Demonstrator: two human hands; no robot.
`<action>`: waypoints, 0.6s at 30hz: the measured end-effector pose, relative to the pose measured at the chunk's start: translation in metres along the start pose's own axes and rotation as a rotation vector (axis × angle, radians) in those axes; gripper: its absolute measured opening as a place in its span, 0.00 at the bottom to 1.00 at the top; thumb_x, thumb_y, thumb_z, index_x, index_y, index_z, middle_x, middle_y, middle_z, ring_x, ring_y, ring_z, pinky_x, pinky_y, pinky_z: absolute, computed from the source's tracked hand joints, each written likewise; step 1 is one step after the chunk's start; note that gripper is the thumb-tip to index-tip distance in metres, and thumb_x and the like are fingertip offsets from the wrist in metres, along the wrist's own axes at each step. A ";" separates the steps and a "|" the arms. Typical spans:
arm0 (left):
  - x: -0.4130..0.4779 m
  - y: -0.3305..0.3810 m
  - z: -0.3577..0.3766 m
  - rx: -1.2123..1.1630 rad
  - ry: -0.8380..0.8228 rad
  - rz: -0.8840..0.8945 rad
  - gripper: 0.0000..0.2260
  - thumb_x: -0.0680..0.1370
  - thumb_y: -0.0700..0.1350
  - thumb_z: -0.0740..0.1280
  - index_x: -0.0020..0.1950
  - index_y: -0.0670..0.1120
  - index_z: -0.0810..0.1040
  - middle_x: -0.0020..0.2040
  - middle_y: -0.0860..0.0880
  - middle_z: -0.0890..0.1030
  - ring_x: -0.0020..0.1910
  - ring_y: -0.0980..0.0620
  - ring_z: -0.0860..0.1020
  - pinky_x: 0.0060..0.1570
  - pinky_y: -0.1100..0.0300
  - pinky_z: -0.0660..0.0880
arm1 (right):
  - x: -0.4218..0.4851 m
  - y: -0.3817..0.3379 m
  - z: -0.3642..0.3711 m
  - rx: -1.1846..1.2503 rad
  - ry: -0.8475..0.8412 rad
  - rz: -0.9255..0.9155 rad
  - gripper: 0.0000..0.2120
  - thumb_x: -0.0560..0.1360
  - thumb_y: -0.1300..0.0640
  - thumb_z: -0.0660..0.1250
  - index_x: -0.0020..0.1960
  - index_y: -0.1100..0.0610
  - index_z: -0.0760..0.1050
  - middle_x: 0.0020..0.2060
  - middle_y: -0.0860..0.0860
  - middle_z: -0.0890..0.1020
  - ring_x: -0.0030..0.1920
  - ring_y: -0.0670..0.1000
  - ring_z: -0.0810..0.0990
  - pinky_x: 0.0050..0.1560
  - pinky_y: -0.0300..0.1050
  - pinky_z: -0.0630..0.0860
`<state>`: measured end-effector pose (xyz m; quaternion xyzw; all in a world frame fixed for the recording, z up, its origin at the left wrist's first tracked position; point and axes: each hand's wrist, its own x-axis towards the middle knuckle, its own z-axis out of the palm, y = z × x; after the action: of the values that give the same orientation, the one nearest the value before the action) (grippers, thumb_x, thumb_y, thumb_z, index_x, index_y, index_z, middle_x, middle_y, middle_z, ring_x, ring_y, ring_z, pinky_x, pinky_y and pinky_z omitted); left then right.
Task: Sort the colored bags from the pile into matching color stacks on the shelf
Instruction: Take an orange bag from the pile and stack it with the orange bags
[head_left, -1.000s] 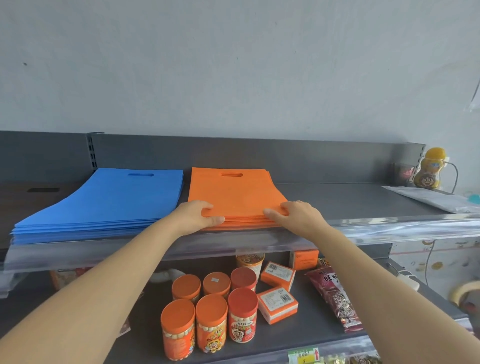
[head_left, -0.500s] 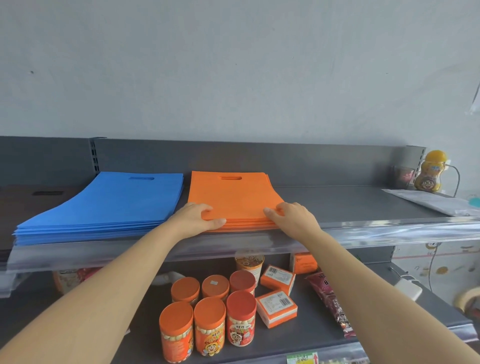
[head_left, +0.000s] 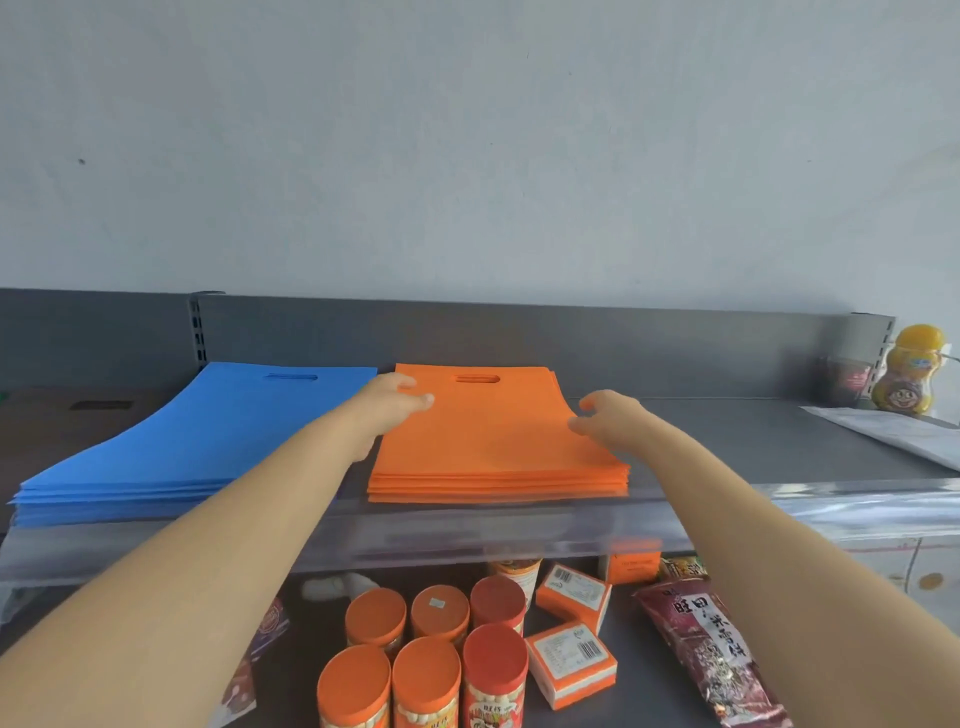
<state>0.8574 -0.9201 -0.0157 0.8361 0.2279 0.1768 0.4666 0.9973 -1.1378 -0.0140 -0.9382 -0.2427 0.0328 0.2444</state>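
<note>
Both my hands are up on the shelf (head_left: 727, 441), one at each side of the orange stack (head_left: 493, 447). The stack lies between them, its handle slot (head_left: 478, 379) just beyond my fingertips. My left hand (head_left: 392, 402) sits at the far left corner of the stack, fingers loosely bent with the tips on the top bag, gripping nothing. My right hand (head_left: 608, 415) is at the stack's right edge, also loosely curled and empty, thumb pointing in at the bags. The blue stack (head_left: 208, 441) lies just outside my left hand, close beside the orange one.

I take this step to be squaring up the orange stack. To do it well I should press in evenly from both sides, with flat fingers against the edges rather than on top. That way the thin bags slide into line instead of buckling. The edges nearest my wrists, by the clear front rail (head_left: 467, 535), look slightly stepped and want a tap back too. My left hand must not nudge the blue bags.

My left hand covers the corner under it. I cannot tell whether my right fingers touch the bags or hover just off them. The pile I sort from is out of view, so I cannot judge how much remains. Well beyond my right hand, a pale flat sheet (head_left: 883, 431) is cut off at the frame's edge, and I cannot say what it is.
</note>
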 end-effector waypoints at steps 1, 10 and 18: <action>0.009 0.003 -0.002 -0.043 -0.002 -0.015 0.23 0.79 0.46 0.64 0.74 0.46 0.64 0.75 0.46 0.62 0.74 0.45 0.61 0.71 0.52 0.58 | 0.007 -0.003 -0.003 0.002 -0.007 -0.003 0.23 0.79 0.55 0.61 0.70 0.66 0.66 0.67 0.60 0.72 0.67 0.59 0.71 0.66 0.53 0.67; 0.113 -0.005 -0.007 -0.121 0.076 -0.153 0.29 0.79 0.42 0.64 0.76 0.39 0.54 0.76 0.41 0.58 0.75 0.43 0.58 0.71 0.50 0.58 | 0.095 -0.018 -0.003 0.131 -0.050 0.105 0.16 0.78 0.54 0.62 0.36 0.55 0.60 0.32 0.51 0.64 0.29 0.51 0.62 0.29 0.42 0.56; 0.140 -0.030 0.010 -0.158 0.029 -0.303 0.22 0.78 0.38 0.63 0.71 0.40 0.63 0.69 0.40 0.69 0.66 0.40 0.70 0.66 0.43 0.68 | 0.135 -0.014 0.022 0.321 -0.119 0.235 0.24 0.77 0.53 0.64 0.70 0.59 0.63 0.59 0.55 0.72 0.58 0.57 0.73 0.56 0.50 0.72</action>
<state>0.9728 -0.8362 -0.0349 0.7502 0.3436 0.1338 0.5488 1.1062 -1.0538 -0.0190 -0.9055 -0.1372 0.1550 0.3705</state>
